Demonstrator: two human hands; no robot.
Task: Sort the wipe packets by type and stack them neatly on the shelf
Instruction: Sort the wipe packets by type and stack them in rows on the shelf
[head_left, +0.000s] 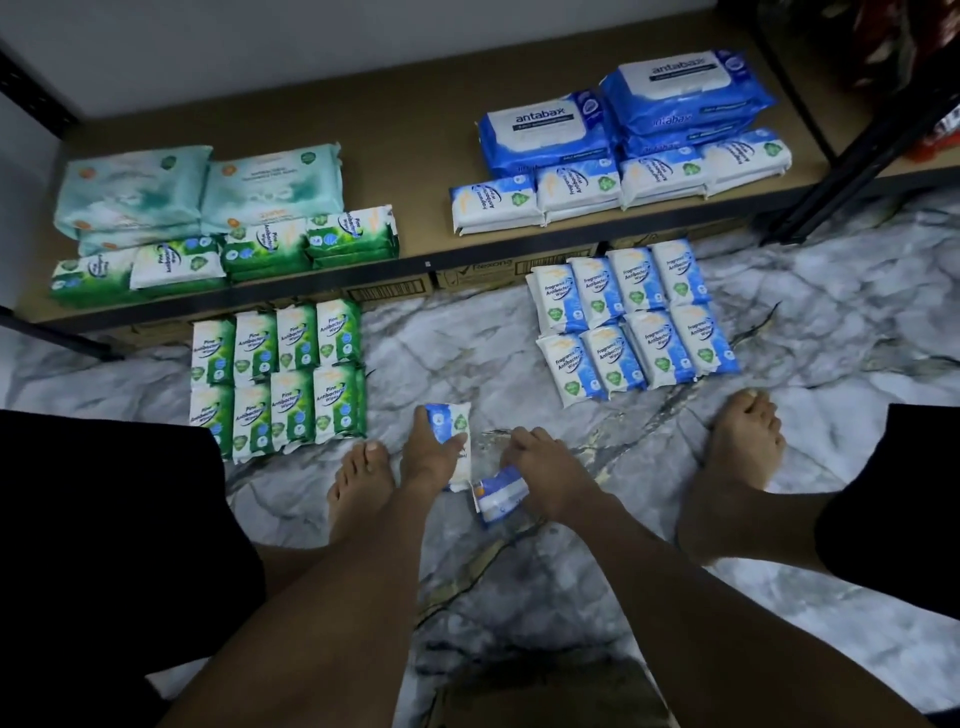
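Observation:
My left hand (428, 457) grips a blue-and-white wipe packet (451, 422) just above the marble floor. Beside it my right hand (540, 467) grips a second blue-and-white packet (497, 500), which is tilted. On the floor, several green pine wipe packets (280, 379) lie in rows at the left, and several blue fragrance wipe packets (631, 319) lie in rows at the right. The brown shelf (415, 171) holds mint-green packs (197, 189) and green pine packets (265, 249) at its left, with blue Antabax packs (623, 119) and blue fragrance packets (618, 189) at its right.
My bare feet (363, 483) (743, 441) stand on the marble floor on either side of my hands. Cardboard boxes (478, 273) sit under the shelf. A black shelf post (852, 171) slants down at the right, and a black upright (31, 88) stands at the left.

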